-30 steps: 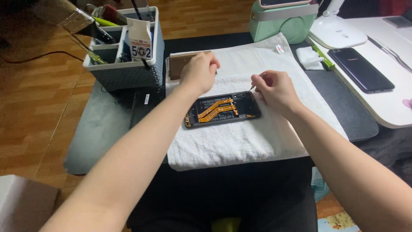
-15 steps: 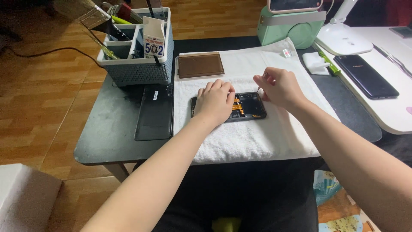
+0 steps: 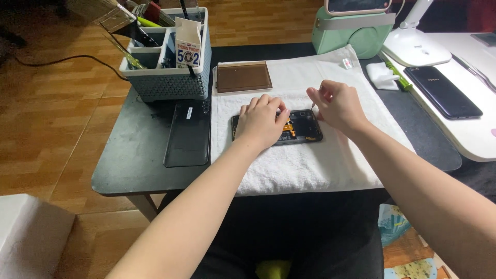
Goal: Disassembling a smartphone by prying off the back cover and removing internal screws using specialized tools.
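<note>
An opened black phone (image 3: 306, 132) with orange flex cables showing lies on a white towel (image 3: 310, 165). My left hand (image 3: 261, 121) lies flat over its left half and presses it down. My right hand (image 3: 336, 106) hovers at the phone's upper right corner, its fingers pinched on a thin metal tool (image 3: 313, 106) whose tip points down at the phone. Most of the tool is hidden in the fist.
A brown rectangular tray (image 3: 243, 76) sits at the towel's far left. A grey tool basket (image 3: 165, 77) and a black back cover (image 3: 187, 133) lie on the dark table to the left. A green device (image 3: 356, 31), a tissue (image 3: 380, 75) and another phone (image 3: 442, 92) are to the right.
My left hand came back from the brown tray and settled on the opened phone. My right hand stayed by the phone's upper right corner.
</note>
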